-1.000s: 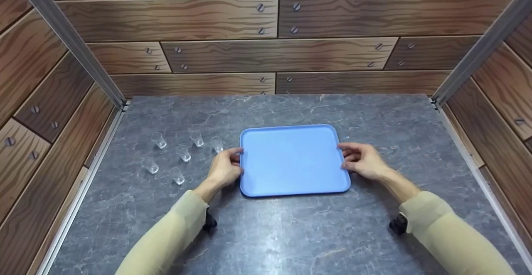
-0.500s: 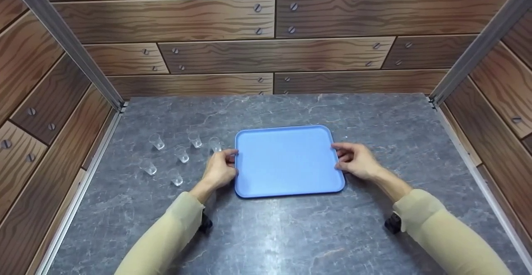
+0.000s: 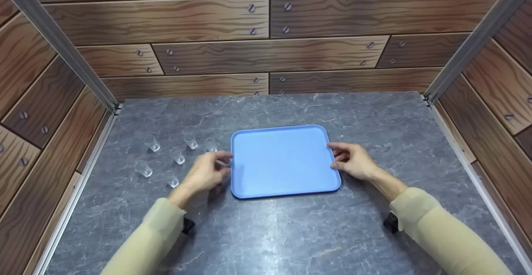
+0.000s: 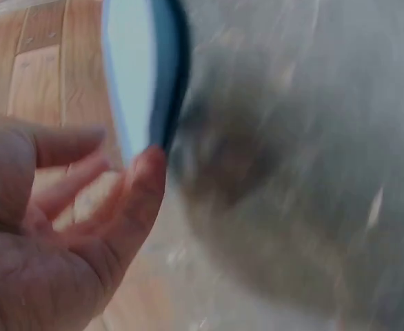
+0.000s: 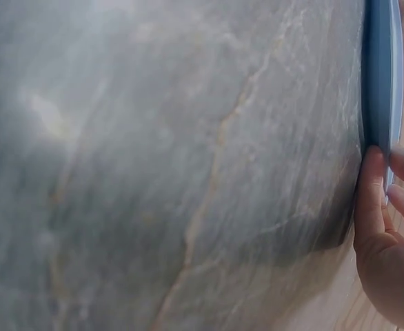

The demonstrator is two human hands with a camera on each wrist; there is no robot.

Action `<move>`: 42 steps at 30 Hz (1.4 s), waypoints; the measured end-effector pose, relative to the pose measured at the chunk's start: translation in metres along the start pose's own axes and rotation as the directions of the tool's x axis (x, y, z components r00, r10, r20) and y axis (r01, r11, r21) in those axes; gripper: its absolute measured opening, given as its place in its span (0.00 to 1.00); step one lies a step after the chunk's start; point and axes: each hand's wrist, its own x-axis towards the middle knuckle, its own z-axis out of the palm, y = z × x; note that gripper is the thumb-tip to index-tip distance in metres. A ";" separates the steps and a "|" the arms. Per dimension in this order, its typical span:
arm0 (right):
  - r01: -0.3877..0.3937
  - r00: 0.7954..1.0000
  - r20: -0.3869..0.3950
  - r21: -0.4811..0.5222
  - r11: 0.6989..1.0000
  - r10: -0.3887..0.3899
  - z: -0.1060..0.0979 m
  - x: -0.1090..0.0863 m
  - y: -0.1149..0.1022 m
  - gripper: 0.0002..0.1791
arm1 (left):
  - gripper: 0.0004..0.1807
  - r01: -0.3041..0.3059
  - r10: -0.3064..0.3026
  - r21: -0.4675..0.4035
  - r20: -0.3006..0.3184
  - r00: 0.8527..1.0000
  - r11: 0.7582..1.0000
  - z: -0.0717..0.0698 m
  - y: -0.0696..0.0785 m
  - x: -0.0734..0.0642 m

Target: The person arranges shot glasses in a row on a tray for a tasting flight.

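Observation:
A blue rectangular tray [image 3: 282, 163] lies flat on the grey marbled table in the head view. At its right edge, my right hand [image 3: 355, 162] holds the rim, with thumb and fingers on either side of it in the right wrist view. My left hand [image 3: 203, 171] is beside the left edge, fingers loosely bent and spread, holding nothing. In the left wrist view the thumb tip overlaps the end of the tray [image 4: 136, 76]. Several small clear cups stand left of that hand; the nearest cup [image 3: 210, 145] is just behind its knuckles.
Another clear cup [image 3: 153, 144] stands farther left and one more cup [image 3: 172, 180] lies closer to the left wrist. Wood-patterned panels [image 3: 266, 55] wall the table [image 3: 270, 233] at the back and both sides, with metal posts in the rear corners.
The tray shifted slightly left between both hands, then stopped. My left hand has since let go and drawn a little left. The right hand stays at the rim; the head view has drifted.

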 end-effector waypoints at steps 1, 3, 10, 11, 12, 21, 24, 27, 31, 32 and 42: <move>-0.004 1.000 0.000 -0.004 1.000 0.004 0.000 0.000 0.000 0.35 | 0.25 -0.021 0.021 0.000 0.015 1.000 1.000 -0.009 0.002 -0.004; -0.006 1.000 0.000 -0.005 1.000 0.006 0.000 0.000 0.000 0.35 | 0.23 -0.072 0.072 0.012 0.023 0.997 0.997 -0.026 0.002 -0.010; 0.026 1.000 -0.007 0.013 1.000 -0.026 0.002 0.001 -0.004 0.35 | 0.22 -0.096 0.096 0.024 0.026 0.995 0.995 -0.083 -0.013 -0.029; 0.029 1.000 -0.006 0.017 0.999 -0.029 0.002 0.001 -0.004 0.36 | 0.23 -0.088 0.087 0.025 0.033 0.996 0.996 -0.090 -0.016 -0.033; 0.029 1.000 -0.006 0.022 0.999 -0.029 0.002 0.002 -0.005 0.36 | 0.23 -0.077 0.076 0.021 0.045 0.996 0.997 -0.097 -0.019 -0.037; 0.015 1.000 0.011 0.025 1.000 -0.016 0.000 -0.001 -0.005 0.36 | 0.29 -0.014 0.001 0.104 0.124 0.992 0.994 -0.132 -0.057 -0.063; 0.016 1.000 0.011 0.031 0.999 -0.016 -0.001 -0.002 -0.004 0.36 | 0.29 -0.003 -0.009 0.107 0.119 0.993 0.994 -0.131 -0.069 -0.065; 0.023 1.000 0.012 0.029 0.999 -0.023 -0.001 -0.002 -0.003 0.36 | 0.28 0.020 -0.031 0.094 0.116 0.993 0.995 -0.129 -0.077 -0.066; 0.026 1.000 0.006 0.023 0.999 -0.026 0.000 -0.002 -0.001 0.36 | 0.26 0.046 -0.056 0.096 0.100 0.993 0.994 -0.126 -0.082 -0.067; 0.026 1.000 0.005 0.021 0.999 -0.027 0.000 -0.002 0.000 0.36 | 0.25 0.051 -0.060 0.095 0.098 0.993 0.994 -0.126 -0.082 -0.067; 0.025 1.000 0.014 0.022 0.999 -0.025 -0.001 0.000 0.001 0.35 | 0.24 0.068 -0.074 0.058 0.099 0.992 0.996 -0.121 -0.085 -0.065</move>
